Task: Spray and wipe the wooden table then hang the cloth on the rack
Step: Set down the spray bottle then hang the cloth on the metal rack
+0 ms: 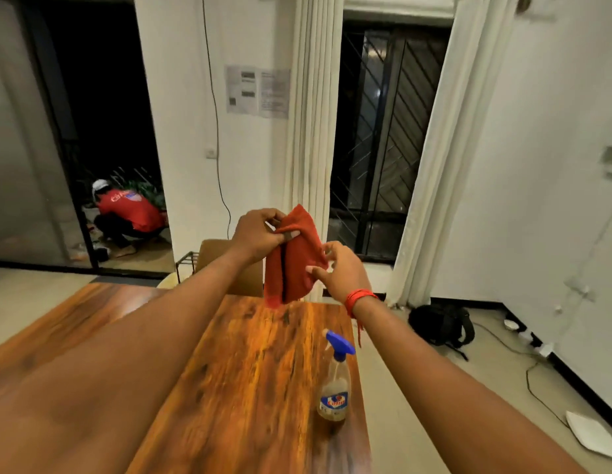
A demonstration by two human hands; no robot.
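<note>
Head view. Both arms are reaching out over the far half of the wooden table, and both hands are holding a red cloth up in the air, clear of the tabletop. The left hand is pinching the cloth's upper edge between thumb and fingertips; the right hand, marked by a red wrist thread, is gripping the cloth's right side lower down. The cloth is hanging in a loose vertical fold with its bottom corner drooping toward the table, which suggests a light, limp, slightly fuzzy fabric that is offering no stiffness of its own. Such a cloth is best taken by an edge or by two corners, so that it is spreading flat rather than bunching; a light pinch is likely enough, since nothing here is fragile or slippery. The spray bottle, with blue trigger head and nearly empty clear body, is standing upright near the table's right edge, untouched. A dark wire frame, possibly the rack, is showing beyond the table's far end.
</note>
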